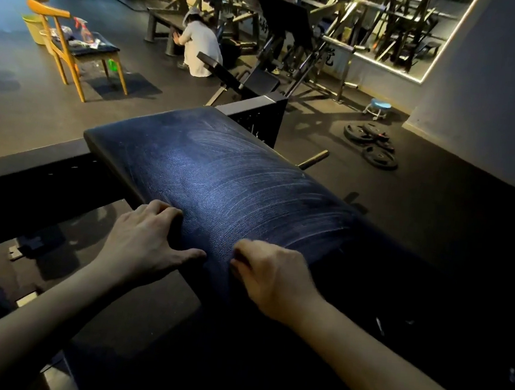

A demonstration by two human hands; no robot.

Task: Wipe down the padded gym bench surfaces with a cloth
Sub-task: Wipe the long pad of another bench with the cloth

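Ahead of both grips, the pad (220, 172) shows pale curved wipe streaks over most of its top, so we judge that face largely done. Its sides and dark near end seem yet to do. Our left grip (148, 241) curls over the pad's left edge, thumb spread. Our right grip (273, 278) lies curled on top, and we cannot tell whether it holds a cloth.

Two bare arms, uncovered all the way up as far as can be seen: left forearm (33, 321) and right forearm (390, 365), both long, slim and smooth. Left hand (148, 241) with bumpy knuckles and a long thumb, thin lines running down its back. Right hand (273, 278) seen from the back, round knuckles on top, fingertips out of sight.
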